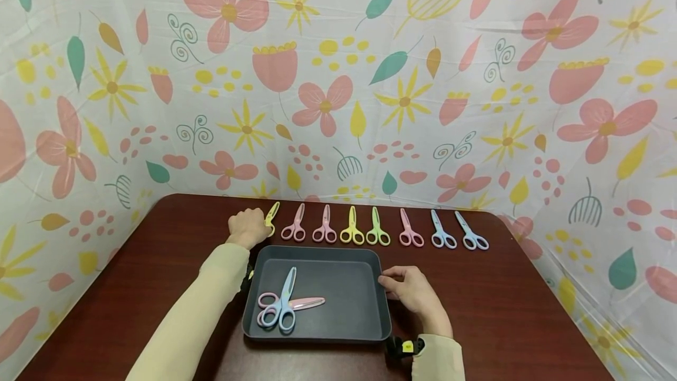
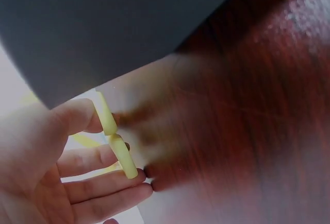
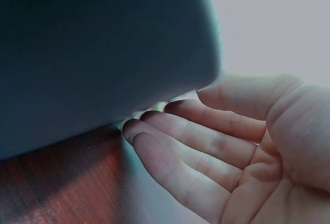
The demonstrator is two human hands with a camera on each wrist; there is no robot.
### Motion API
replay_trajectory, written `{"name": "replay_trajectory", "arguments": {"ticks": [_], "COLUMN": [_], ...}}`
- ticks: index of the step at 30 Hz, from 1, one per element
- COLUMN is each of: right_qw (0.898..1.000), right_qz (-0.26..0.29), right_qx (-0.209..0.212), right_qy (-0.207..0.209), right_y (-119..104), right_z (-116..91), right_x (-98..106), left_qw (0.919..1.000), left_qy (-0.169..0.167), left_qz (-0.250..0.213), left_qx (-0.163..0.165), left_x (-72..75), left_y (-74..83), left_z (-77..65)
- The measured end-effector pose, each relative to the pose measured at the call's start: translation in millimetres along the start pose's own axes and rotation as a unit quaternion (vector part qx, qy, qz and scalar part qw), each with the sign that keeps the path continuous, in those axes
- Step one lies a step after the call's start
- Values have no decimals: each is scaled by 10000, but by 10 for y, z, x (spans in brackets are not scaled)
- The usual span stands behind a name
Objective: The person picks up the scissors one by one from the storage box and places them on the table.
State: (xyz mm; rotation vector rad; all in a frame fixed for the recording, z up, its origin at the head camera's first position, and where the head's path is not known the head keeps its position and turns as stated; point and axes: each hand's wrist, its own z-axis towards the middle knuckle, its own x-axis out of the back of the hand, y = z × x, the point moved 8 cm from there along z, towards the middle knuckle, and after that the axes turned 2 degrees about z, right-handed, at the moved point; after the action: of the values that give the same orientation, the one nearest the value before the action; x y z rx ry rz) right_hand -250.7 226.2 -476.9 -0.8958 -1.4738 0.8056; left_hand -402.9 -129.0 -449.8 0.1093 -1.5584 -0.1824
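At the left end of a scissors row, my left hand (image 1: 248, 227) grips yellow scissors (image 1: 272, 214). The left wrist view shows thumb and fingers around their yellow handles (image 2: 122, 157); the blades are mostly hidden there. My right hand (image 1: 415, 294) holds the right side of a dark grey tray (image 1: 344, 287), thumb at the rim and fingers along the outer wall. In the right wrist view the tray (image 3: 103, 49) covers the fingertips partly. Inside, at the tray's left, light blue scissors (image 1: 288, 287) lie across pink scissors (image 1: 312, 302).
Behind the tray, the row continues rightward with pink scissors (image 1: 300, 214), more pink, yellow (image 1: 352, 215), green (image 1: 376, 217), another pink, and two light blue pairs (image 1: 436, 220). Everything lies on a dark red-brown table (image 1: 508, 310). A flowered curtain (image 1: 338, 75) hangs behind it.
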Motion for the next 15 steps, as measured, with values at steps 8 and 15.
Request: {"name": "replay_trajectory", "arguments": {"ticks": [8, 15], "right_qw": [10000, 10000], "right_qz": [-15, -18], "right_qx": [-22, 28], "right_qy": [5, 18], "right_y": [-3, 2], "right_z": [2, 16], "right_x": [-4, -5], "left_qw": [9997, 9994], "left_qy": [-33, -110], "left_qz": [229, 312], "left_qx": [-82, -120], "left_x": [-41, -76], "left_y": [16, 29], "left_z": [34, 61]}}
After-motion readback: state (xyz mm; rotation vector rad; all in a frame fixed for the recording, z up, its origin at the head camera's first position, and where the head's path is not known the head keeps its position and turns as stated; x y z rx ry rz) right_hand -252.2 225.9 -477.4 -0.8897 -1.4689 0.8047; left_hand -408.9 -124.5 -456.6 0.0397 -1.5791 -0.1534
